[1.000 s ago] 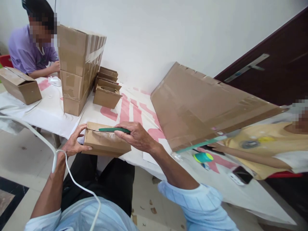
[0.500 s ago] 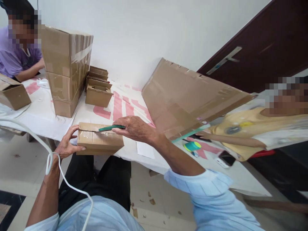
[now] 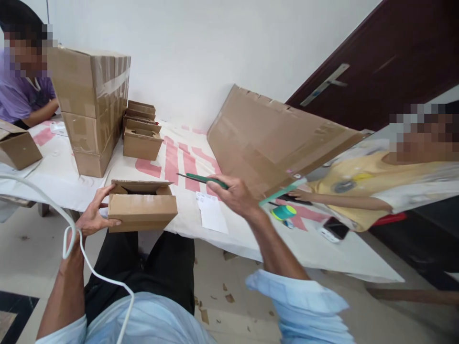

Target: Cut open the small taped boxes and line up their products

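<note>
At the table's front edge, my left hand [image 3: 96, 214] grips the left end of a small cardboard box [image 3: 141, 206], fingers at its back corner and thumb on the front. A gap shows along the top of the box between its flaps; the inside is dark and I cannot make out its contents. My right hand [image 3: 234, 193] is closed around a green-handled utility knife [image 3: 206, 178], held over the table to the right of the box. The thin blade points left and is apart from the cardboard. White paper [image 3: 212, 215] lies below the right hand.
Taped cartons [image 3: 81, 129] are stacked at the left, beside several small open boxes [image 3: 141, 145]. A large cardboard panel [image 3: 272, 138] leans at the back. A co-worker in yellow [image 3: 358, 191] sits right, near a green tape roll [image 3: 283, 212] and phone [image 3: 336, 229]. A white cable [image 3: 103, 277] crosses my left arm.
My right hand has drawn the knife away from the box top to the right. The top, closed before except for a slit, now gapes. My left hand stays on the box.
</note>
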Action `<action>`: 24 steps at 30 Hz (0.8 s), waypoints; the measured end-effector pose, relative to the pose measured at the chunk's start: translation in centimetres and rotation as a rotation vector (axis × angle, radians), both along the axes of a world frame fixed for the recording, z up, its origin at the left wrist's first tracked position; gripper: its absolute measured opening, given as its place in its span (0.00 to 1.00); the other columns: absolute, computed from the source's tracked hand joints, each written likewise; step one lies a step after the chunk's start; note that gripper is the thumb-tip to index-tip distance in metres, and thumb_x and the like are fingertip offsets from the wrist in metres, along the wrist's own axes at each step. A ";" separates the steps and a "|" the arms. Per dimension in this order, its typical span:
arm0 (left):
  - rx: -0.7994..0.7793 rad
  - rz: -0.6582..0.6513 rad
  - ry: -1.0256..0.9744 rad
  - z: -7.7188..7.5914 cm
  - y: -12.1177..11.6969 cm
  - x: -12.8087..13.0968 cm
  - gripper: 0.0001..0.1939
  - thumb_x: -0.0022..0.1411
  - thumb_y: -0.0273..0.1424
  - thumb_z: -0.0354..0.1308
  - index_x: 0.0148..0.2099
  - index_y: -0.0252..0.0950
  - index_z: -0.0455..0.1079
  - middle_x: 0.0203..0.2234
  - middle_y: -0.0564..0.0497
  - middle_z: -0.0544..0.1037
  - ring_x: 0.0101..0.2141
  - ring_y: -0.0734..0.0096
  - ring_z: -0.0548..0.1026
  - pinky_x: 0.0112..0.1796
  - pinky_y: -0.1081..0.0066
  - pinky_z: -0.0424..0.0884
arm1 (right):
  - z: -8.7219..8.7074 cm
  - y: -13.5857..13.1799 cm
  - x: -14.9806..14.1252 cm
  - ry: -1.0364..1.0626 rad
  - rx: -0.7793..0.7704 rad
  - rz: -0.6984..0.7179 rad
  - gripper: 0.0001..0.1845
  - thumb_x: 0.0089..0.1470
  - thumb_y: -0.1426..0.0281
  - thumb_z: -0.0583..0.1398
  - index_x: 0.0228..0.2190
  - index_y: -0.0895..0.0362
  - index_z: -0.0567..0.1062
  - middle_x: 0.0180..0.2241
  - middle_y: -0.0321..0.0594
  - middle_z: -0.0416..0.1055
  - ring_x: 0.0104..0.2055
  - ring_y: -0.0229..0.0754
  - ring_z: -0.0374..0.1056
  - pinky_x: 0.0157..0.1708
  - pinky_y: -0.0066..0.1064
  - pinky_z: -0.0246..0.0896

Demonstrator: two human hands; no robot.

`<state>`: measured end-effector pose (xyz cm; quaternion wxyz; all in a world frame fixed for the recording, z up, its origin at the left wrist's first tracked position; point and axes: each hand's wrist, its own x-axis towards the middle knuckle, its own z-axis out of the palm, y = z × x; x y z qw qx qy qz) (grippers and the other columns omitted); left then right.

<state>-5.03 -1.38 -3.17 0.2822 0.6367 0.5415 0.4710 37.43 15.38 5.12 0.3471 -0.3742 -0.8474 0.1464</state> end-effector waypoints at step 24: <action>-0.062 0.004 -0.016 0.9 0.8 0.0 0.62 0.50 0.46 0.79 0.80 0.45 0.52 0.73 0.38 0.60 0.71 0.34 0.64 0.60 0.47 0.77 | -4.5 -9.6 -9.3 -0.045 0.341 0.338 0.06 0.68 0.65 0.63 0.42 0.52 0.82 0.42 0.46 0.79 0.46 0.49 0.73 0.48 0.44 0.70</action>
